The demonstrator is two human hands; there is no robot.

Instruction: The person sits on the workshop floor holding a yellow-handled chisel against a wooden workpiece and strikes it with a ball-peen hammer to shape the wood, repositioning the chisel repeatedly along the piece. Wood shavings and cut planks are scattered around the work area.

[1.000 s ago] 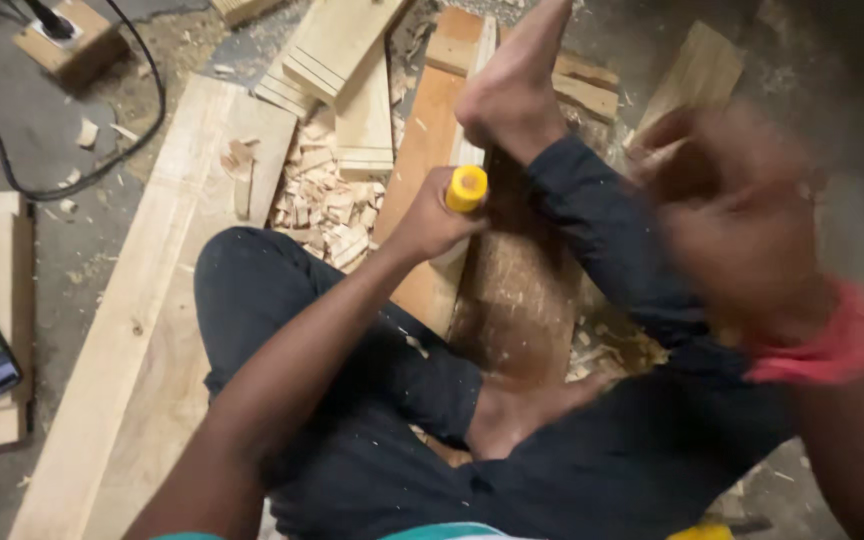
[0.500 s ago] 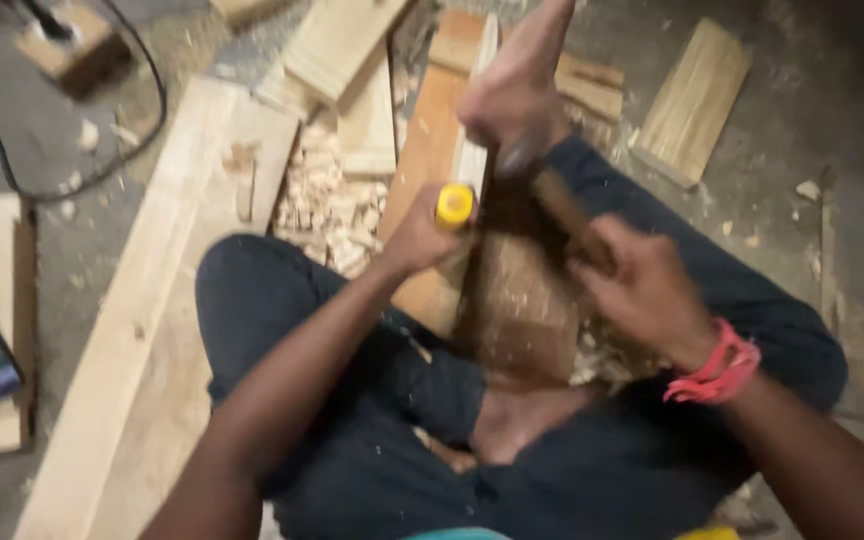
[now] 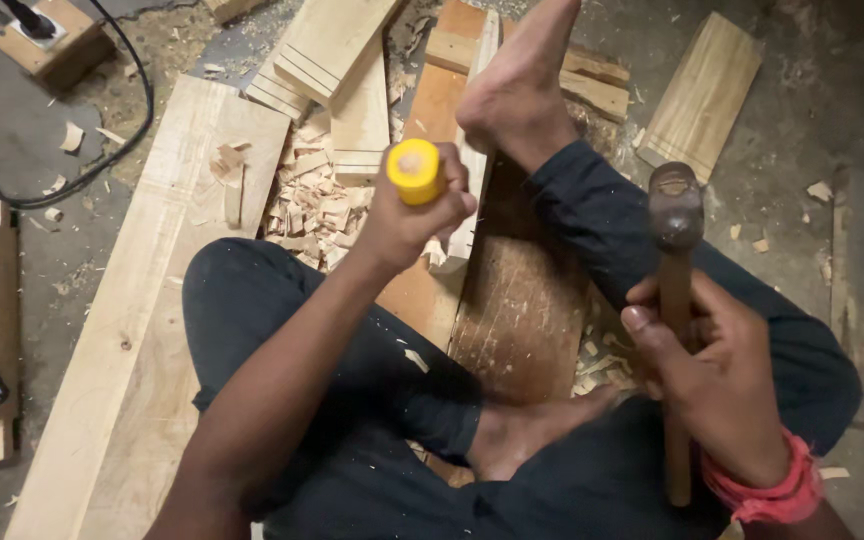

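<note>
Left hand is clenching the yellow-handled chisel on the narrow wood strip, right hand is gripping the raised hammer; chip pile beside the strip is suggesting chiselling partway done.

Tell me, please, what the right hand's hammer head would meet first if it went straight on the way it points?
Probably the bare floor just past the hammer in the right hand, beside the loose wooden board; depth is unclear.

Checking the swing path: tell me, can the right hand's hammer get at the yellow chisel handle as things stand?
Probably yes: the right hand holds the hammer raised, apart from the yellow chisel handle, whose top shows bare above the left hand.
</note>
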